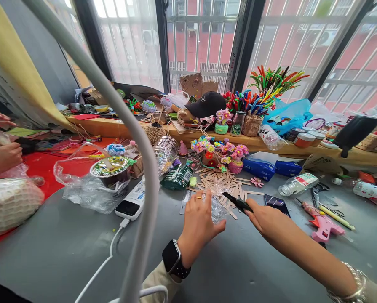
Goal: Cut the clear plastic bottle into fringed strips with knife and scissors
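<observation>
My right hand (260, 215) is closed around a dark utility knife (238, 202), its tip pointing left toward the pile of wooden craft sticks (235, 188). My left hand (198, 221), with a ring and a black smartwatch (175, 259) at the wrist, is spread, with the thumb held apart. Its fingers reach over crumpled clear plastic (219, 209) in front of the sticks; whether they press on it I cannot tell. A dark phone (276, 204) lies just beyond my right hand.
A white lamp arm (144, 168) crosses the view at left. Nearby are a lidded bowl (110, 167), a white power bank (133, 202) with cable, a clear bottle (298, 184) and a pink glue gun (324, 221). Crochet flowers (235, 151) stand behind. Another person's hands (5, 147) are far left.
</observation>
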{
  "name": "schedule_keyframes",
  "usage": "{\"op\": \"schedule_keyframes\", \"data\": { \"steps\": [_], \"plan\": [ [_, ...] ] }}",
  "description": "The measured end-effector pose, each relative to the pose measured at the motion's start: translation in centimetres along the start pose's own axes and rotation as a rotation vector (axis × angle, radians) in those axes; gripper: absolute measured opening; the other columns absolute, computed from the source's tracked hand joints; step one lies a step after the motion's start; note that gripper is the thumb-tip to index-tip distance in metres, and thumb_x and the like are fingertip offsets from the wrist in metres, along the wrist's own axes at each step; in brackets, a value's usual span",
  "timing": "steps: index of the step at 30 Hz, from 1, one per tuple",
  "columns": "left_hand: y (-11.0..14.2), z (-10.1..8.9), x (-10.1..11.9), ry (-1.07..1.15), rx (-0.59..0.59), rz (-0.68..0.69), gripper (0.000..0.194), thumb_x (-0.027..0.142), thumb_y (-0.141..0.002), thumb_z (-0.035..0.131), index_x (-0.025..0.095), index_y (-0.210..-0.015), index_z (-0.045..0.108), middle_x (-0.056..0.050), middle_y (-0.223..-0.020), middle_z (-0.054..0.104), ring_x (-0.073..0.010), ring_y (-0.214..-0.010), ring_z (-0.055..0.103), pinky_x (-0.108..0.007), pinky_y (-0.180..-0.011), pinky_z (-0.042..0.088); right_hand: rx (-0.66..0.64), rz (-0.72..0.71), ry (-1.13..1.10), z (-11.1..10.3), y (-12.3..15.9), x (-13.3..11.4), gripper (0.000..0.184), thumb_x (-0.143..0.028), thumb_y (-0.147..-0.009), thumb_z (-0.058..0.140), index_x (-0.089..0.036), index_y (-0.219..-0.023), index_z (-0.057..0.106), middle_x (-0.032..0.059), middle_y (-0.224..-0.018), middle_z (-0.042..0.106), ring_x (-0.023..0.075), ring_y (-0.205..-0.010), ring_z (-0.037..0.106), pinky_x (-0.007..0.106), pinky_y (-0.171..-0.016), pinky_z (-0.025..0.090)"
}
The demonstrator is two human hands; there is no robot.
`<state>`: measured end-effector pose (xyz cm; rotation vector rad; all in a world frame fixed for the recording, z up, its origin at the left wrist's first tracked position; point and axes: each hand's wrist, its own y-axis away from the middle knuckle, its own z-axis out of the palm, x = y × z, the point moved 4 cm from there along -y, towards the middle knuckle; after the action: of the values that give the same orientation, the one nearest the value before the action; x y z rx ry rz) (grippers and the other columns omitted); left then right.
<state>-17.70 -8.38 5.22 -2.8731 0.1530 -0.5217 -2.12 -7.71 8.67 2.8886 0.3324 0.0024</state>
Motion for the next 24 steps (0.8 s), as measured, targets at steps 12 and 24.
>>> {"op": "schedule_keyframes", "data": {
  "steps": [12,24],
  "plan": [
    [-0.03,-0.19,-0.01,-0.012,-0.017,-0.012,0.077,0.044,-0.06,0.061,0.009,-0.125,0.039,-0.019,-0.122,0.045,-0.0322,-0.111,0.043,-0.042,-0.093,0.036,-0.004,-0.028,0.007,0.19,-0.06,-0.49,0.025,-0.021,-0.088,0.028,-0.015,-0.104,0.046,0.013,-0.083,0.069,0.0285,-0.077,0.065,0.028,-0.053,0.034],
    [0.06,-0.09,-0.03,-0.004,0.007,0.004,0.076,0.044,-0.06,0.061,0.01,-0.124,0.039,-0.019,-0.122,0.045,-0.0331,-0.11,0.044,-0.044,-0.091,0.037,-0.02,0.005,0.007,-0.1,-0.07,-0.78,0.024,-0.021,-0.089,0.029,-0.015,-0.105,0.046,0.0134,-0.086,0.069,0.0278,-0.08,0.065,0.027,-0.055,0.034]
  ]
}}
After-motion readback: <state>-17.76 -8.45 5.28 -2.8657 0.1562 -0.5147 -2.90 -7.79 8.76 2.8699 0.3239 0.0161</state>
